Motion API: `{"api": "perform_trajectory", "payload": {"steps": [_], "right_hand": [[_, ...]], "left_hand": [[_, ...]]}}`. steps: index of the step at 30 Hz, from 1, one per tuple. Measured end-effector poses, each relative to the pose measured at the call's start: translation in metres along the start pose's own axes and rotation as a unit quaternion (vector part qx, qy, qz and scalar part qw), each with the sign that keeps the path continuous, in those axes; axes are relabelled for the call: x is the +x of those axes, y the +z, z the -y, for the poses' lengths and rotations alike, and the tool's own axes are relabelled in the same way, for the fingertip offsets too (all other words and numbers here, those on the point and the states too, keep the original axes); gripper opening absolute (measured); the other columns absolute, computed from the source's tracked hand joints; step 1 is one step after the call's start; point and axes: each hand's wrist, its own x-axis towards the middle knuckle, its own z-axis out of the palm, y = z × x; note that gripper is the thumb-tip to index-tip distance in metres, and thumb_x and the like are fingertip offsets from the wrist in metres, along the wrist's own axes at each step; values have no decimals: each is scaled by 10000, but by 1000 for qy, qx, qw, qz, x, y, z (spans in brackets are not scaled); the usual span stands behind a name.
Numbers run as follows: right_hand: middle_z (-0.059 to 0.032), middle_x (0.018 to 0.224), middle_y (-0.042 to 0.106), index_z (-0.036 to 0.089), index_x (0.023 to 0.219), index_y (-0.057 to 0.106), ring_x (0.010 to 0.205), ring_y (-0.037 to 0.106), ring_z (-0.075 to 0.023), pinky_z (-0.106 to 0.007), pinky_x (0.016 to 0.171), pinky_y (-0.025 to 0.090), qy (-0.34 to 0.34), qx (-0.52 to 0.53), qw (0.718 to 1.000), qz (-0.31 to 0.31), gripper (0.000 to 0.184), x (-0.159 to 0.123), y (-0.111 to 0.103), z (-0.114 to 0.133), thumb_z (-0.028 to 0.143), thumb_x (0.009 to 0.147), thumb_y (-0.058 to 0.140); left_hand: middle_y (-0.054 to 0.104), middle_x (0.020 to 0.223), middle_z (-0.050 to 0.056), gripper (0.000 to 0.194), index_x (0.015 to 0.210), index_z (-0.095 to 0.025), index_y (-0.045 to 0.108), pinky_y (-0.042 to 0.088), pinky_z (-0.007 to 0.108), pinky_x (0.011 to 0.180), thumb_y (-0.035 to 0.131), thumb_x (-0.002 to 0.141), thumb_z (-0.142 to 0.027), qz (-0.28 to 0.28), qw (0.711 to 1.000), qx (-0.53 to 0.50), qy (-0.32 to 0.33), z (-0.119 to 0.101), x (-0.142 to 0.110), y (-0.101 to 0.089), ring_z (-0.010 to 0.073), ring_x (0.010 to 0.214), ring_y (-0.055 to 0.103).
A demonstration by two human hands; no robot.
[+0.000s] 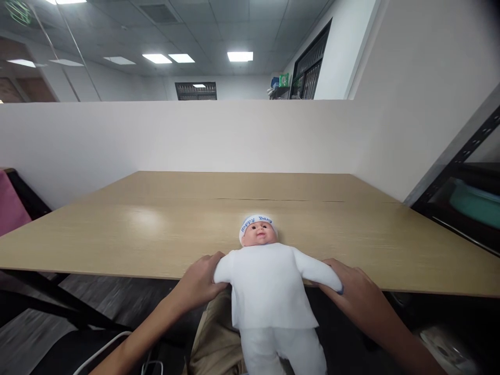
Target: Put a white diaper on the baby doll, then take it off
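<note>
A baby doll (269, 284) in a white top, white trousers and a white cap with blue "Happy Baby" lettering lies face up, its head on the table and its legs hanging past the front edge over my lap. My left hand (203, 276) is closed around the end of the doll's sleeve on the left. On the other side, my right hand (347, 286) is at the doll's other sleeve, thumb above and fingers behind it. Both doll arms are spread outward. Part of my right fingers is hidden by the sleeve.
The wooden table (156, 229) runs back to a low white wall (234, 135). A black metal shelf (461, 161) holding a green item stands at the right. At the left is a pink item (11, 205) on a dark frame. My trousered leg (219, 333) is below the edge.
</note>
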Motion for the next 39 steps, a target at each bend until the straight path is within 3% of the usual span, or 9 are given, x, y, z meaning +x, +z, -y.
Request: {"api": "perform_trajectory", "payload": {"steps": [5, 9, 13, 22, 27, 34, 39], "right_hand": [[-64, 1114, 782, 286, 1127, 714, 976, 727, -313, -452, 921, 500, 14, 12, 998, 63, 343, 1, 8, -12, 562, 1033, 535], [-87, 1117, 778, 266, 1128, 713, 988, 727, -320, -421, 874, 518, 11, 40, 998, 51, 428, 9, 20, -25, 644, 1031, 538], [-96, 1081, 772, 239, 1113, 699, 988, 715, -315, -399, 858, 517, 10, 47, 998, 32, 508, 27, 38, -42, 717, 999, 569], [-95, 1089, 768, 231, 1147, 638, 979, 718, -295, -350, 805, 483, 22, 40, 999, 22, 534, 98, 66, -54, 737, 1017, 526], [-93, 1084, 772, 233, 1170, 646, 943, 715, -282, -338, 776, 479, 10, 34, 999, 33, 540, 150, 79, -68, 738, 1007, 546], [-82, 1012, 782, 237, 1056, 666, 851, 710, -268, -332, 726, 481, 9, 24, 999, 47, 547, 225, 102, -86, 766, 991, 541], [-74, 1092, 799, 267, 1180, 696, 948, 734, -296, -344, 760, 471, 10, -10, 1000, 22, 542, 273, 118, -93, 753, 993, 548]], "left_hand": [[751, 1109, 125, 306, 1138, -218, 617, 473, 396, 833, 630, 922, -433, -16, 998, 52, -30, 11, -8, -3, 341, 1069, 676], [750, 1081, 129, 362, 1101, -210, 613, 468, 396, 823, 620, 964, -545, -25, 998, 56, -30, 17, -5, -3, 345, 1063, 675], [756, 1096, 133, 420, 1112, -208, 624, 475, 393, 825, 627, 971, -604, -42, 997, 60, -14, 24, 14, 2, 346, 1058, 685], [773, 1076, 142, 400, 1074, -202, 616, 474, 387, 773, 585, 1000, -594, -82, 987, 132, 27, 55, 97, -1, 328, 962, 723], [773, 1053, 130, 380, 1018, -221, 610, 479, 397, 788, 652, 939, -591, -110, 981, 156, 21, 84, 151, -2, 345, 991, 720], [780, 1014, 110, 423, 1021, -223, 629, 478, 384, 771, 671, 909, -629, -129, 980, 151, 10, 127, 223, -11, 331, 956, 725], [799, 1050, 121, 469, 1057, -210, 663, 483, 418, 870, 692, 899, -652, -148, 976, 160, 8, 153, 269, -20, 335, 976, 738]]}}
